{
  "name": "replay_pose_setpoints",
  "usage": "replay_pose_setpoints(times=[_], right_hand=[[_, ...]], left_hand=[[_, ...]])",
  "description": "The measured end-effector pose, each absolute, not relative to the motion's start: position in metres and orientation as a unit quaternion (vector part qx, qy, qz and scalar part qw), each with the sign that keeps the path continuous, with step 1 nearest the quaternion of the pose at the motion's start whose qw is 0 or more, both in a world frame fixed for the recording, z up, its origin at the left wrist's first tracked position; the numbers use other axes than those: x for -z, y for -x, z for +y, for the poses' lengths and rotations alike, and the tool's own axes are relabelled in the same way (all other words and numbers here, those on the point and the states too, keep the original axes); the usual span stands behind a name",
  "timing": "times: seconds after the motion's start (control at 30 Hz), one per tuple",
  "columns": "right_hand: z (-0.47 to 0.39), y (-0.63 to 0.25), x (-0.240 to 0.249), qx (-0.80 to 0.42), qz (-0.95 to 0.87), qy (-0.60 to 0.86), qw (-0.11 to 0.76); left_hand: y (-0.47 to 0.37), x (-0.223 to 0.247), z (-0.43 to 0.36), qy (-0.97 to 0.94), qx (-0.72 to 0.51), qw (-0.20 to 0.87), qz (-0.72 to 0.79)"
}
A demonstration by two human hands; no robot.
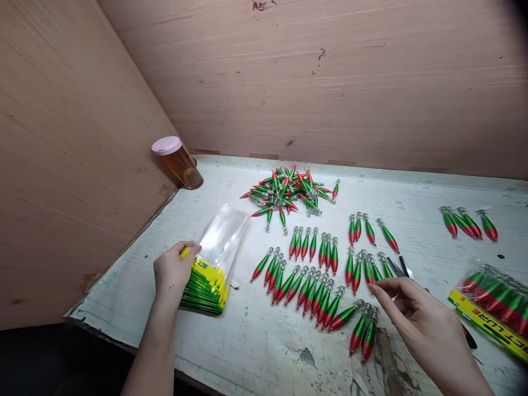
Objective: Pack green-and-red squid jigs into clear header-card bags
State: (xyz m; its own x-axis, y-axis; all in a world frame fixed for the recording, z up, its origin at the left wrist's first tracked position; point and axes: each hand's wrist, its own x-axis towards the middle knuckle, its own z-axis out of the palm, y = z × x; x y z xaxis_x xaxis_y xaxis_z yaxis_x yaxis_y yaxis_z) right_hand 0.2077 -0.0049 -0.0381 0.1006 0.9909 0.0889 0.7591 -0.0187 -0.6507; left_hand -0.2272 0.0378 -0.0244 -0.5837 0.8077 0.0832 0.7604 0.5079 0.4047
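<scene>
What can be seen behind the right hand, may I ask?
Scissor blades and red-green lures show beyond the right hand, a dark handle beside it; whatever lies directly beneath is covered.

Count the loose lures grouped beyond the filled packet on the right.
4 visible: a leftmost lure, two middle lures close beside it, a rightmost lure. Overlap might hide another.

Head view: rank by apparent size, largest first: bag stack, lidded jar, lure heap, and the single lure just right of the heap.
1. Bag stack and lure heap: too close to rank
2. Lidded jar
3. Single lure
</scene>
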Motion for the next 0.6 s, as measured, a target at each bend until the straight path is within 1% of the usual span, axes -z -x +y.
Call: replay_pose_setpoints(times=[0.2,0.3,0.37,0.4,0.43,0.5,0.53,0.6], right_hand=[[-0.002,-0.21,0.043,-0.199,-0.652,0.681,0.268],[-0.002,-0.211,0.046,-0.195,-0.662,0.67,0.273],[-0.002,-0.21,0.046,-0.199,-0.662,0.666,0.281],[-0.002,-0.208,0.044,-0.207,-0.657,0.664,0.29],[-0.002,-0.205,0.041,-0.224,-0.65,0.66,0.302],[-0.003,-0.193,0.033,-0.298,-0.629,0.639,0.329],[-0.004,-0.186,0.028,-0.357,-0.611,0.617,0.344],[-0.004,-0.168,0.019,-0.513,-0.555,0.543,0.366]], left_hand=[[0.225,0.021,0.035,-0.479,-0.236,0.011,0.846],[0.224,0.02,0.032,-0.487,-0.262,-0.009,0.833],[0.218,0.014,0.026,-0.481,-0.304,0.004,0.822],[0.211,0.01,0.021,-0.471,-0.34,0.031,0.813],[0.202,0.006,0.015,-0.444,-0.403,0.086,0.796],[0.177,-0.001,0.003,-0.375,-0.51,0.25,0.733],[0.162,-0.003,-0.004,-0.352,-0.53,0.328,0.698],[0.13,-0.004,-0.017,-0.333,-0.524,0.461,0.634]])
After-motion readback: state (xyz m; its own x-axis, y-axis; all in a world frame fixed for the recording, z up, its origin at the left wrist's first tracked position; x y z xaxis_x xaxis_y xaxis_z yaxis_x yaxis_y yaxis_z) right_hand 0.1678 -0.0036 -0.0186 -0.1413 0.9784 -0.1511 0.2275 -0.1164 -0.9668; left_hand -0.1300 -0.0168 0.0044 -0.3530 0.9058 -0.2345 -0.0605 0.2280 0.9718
